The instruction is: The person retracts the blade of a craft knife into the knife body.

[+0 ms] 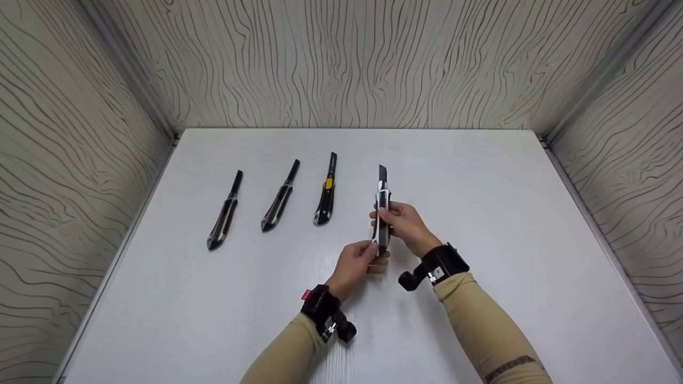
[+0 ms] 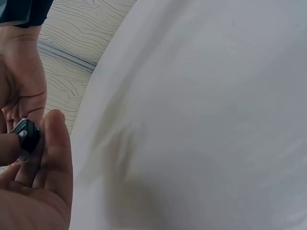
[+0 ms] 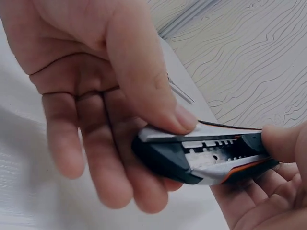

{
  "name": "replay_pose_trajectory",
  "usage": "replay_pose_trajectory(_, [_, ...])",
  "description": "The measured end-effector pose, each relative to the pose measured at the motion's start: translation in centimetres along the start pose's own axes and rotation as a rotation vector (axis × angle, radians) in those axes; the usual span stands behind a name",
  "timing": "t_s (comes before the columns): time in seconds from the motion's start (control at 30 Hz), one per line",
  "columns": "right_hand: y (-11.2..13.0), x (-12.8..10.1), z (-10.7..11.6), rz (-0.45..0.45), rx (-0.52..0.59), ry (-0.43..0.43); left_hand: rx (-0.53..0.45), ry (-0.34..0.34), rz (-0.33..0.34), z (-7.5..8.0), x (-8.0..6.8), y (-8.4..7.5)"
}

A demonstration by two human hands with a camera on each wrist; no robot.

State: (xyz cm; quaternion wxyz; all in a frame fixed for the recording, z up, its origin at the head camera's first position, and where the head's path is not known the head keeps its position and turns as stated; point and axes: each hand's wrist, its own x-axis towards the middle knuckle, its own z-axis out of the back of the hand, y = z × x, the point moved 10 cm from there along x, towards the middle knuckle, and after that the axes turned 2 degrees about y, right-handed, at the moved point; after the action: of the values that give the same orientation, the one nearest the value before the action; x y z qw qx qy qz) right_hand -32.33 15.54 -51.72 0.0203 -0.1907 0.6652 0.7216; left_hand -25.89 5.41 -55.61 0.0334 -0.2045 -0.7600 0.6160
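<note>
Your right hand (image 1: 403, 221) holds a knife (image 1: 382, 213) above the white table (image 1: 480, 213), fingers under the body and thumb pressed on its top edge. In the right wrist view the same knife (image 3: 206, 155) shows a dark and silver body with an orange stripe and a notched slider track, and your thumb (image 3: 144, 72) sits on the rail near the rear half. The dark blade points away from you, toward the back wall.

Your left hand (image 1: 358, 262) pinches the knife's rear end between thumb and fingertips, just below your right hand. The left wrist view shows that dark end cap (image 2: 26, 134) held between your thumb (image 2: 55, 158) and fingers.

3 more knives lie on the table to the left, well apart from your hands, in a row with tips pointing away: a black and silver one (image 1: 224, 212) farthest left, a second like it (image 1: 280, 197) in the middle, and a black one with a yellow slider (image 1: 326, 190) nearest the held knife.

Wood-grain walls (image 1: 341, 64) close in the table on 3 sides.
</note>
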Motion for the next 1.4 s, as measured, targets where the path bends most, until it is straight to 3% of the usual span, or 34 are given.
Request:
replay_pose_trajectory(0.5, [-0.22, -0.25, -0.16, -0.008, 0.042, 0.008, 0.066, -0.038, 0.004, 0.32, 0.24, -0.28])
replay_pose_trajectory(1.1, [-0.47, -0.33, -0.13, -0.024, 0.004, -0.039, 0.009, -0.035, 0.029, 0.35, 0.26, 0.03])
replay_pose_trajectory(1.4, [-0.37, -0.40, -0.09, -0.014, 0.002, -0.041, 0.045, -0.030, 0.031, 0.38, 0.27, 0.03])
